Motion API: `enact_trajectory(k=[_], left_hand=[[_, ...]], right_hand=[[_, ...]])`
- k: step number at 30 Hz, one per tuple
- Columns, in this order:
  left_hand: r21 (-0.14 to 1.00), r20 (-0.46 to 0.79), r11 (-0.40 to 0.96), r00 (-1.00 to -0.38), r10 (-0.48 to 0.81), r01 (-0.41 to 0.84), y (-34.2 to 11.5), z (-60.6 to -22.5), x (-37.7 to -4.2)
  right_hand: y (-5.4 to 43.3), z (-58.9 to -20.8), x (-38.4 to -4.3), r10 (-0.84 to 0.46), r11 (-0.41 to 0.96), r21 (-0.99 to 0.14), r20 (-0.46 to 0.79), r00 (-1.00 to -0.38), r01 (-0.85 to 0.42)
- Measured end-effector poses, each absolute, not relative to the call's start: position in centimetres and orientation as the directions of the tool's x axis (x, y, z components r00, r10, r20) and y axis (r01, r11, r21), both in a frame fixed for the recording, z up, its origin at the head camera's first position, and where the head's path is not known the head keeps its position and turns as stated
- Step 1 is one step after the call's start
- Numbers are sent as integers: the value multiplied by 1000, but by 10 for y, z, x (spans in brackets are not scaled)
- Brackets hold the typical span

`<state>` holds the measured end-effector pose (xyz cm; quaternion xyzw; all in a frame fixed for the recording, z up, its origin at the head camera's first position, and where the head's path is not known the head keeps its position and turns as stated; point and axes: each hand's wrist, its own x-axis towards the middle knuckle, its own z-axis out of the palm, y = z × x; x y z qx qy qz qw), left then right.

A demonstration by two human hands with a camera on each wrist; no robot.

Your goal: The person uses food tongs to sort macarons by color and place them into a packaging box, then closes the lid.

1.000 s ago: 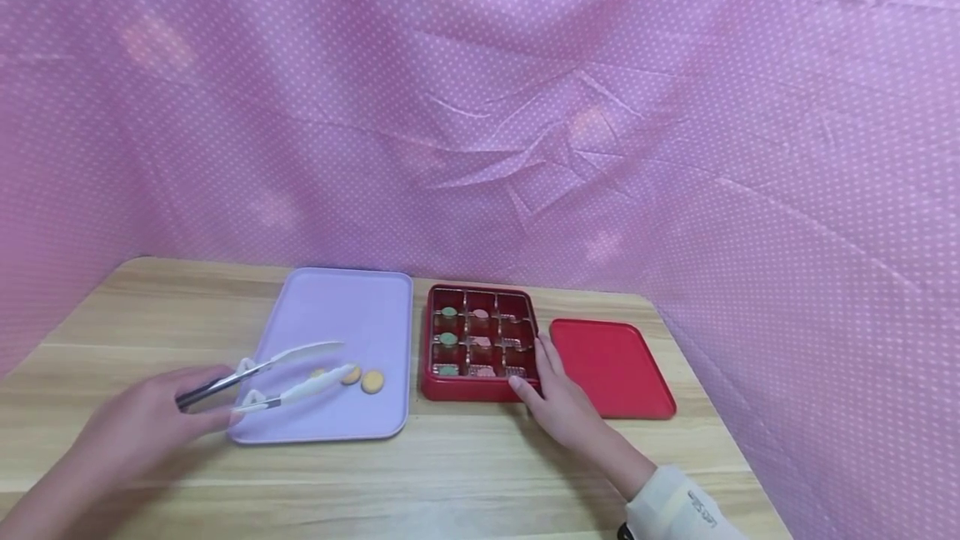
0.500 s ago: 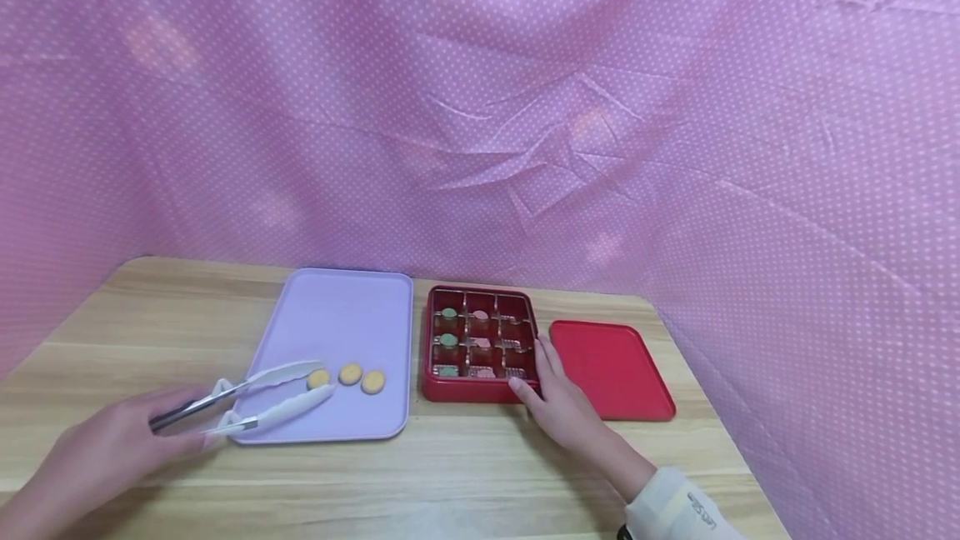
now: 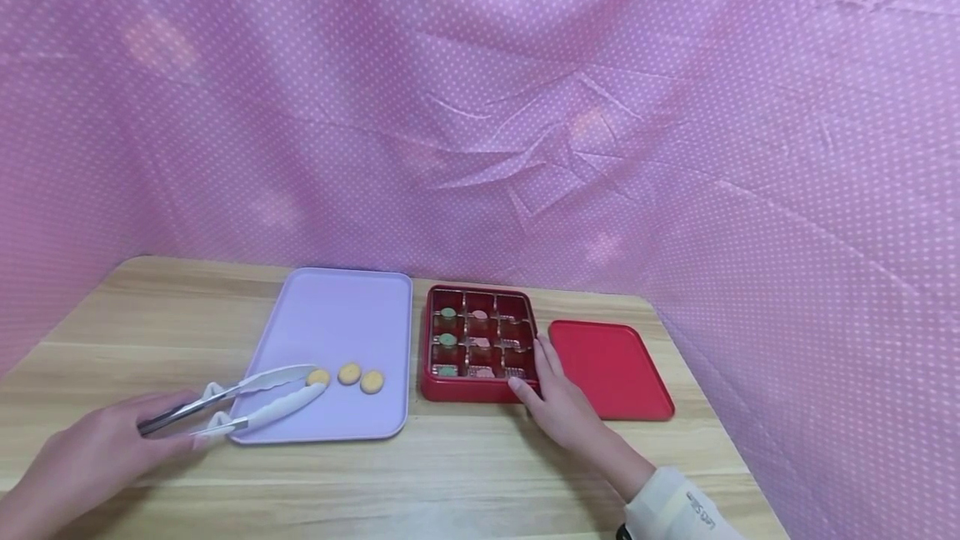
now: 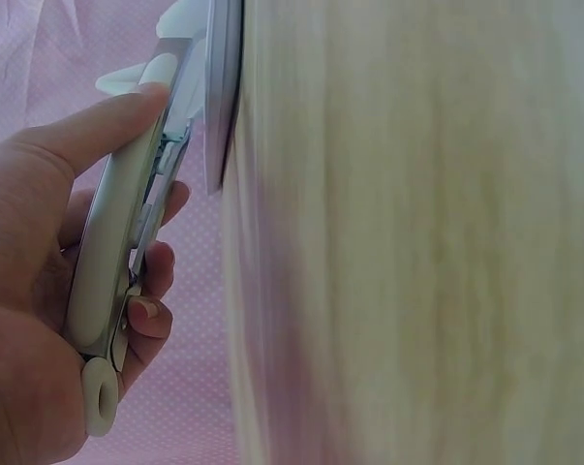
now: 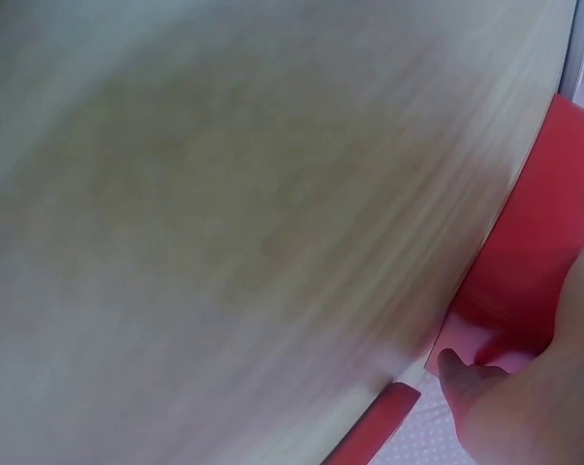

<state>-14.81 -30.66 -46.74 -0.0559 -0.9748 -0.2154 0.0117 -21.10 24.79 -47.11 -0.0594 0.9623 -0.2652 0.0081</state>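
My left hand (image 3: 97, 448) grips a pair of tongs (image 3: 276, 412) with pale tips, thumb along one arm in the left wrist view. The spread tips reach over a purple tray (image 3: 348, 307), either side of the leftmost round yellow cookie (image 3: 318, 377). Two more yellow cookies (image 3: 372, 382) lie just right of it. My right hand (image 3: 562, 407) rests at the front right corner of a dark red box (image 3: 468, 391), thumb at its front, fingers along its right side. Green pieces (image 3: 447, 339) fill the left column of its divided liner, pink pieces (image 3: 480, 342) the middle one.
A flat red lid (image 3: 611, 369) lies right of the box, beside my right hand. All of this stands on a wood-grain table (image 3: 442, 473). Pink dotted cloth (image 3: 480, 107) hangs behind the table and along its sides.
My left hand has drawn the tongs back to the left, from above the cookies to around the leftmost one. The right hand and box have stayed in place.
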Motion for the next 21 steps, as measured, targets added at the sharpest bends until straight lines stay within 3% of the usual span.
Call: enact_trajectory(k=[21], left_hand=[[456, 42, 885, -996, 82, 93, -300, -455, -157]], right_hand=[[248, -472, -212, -116, 855, -507, 16, -993, -108]])
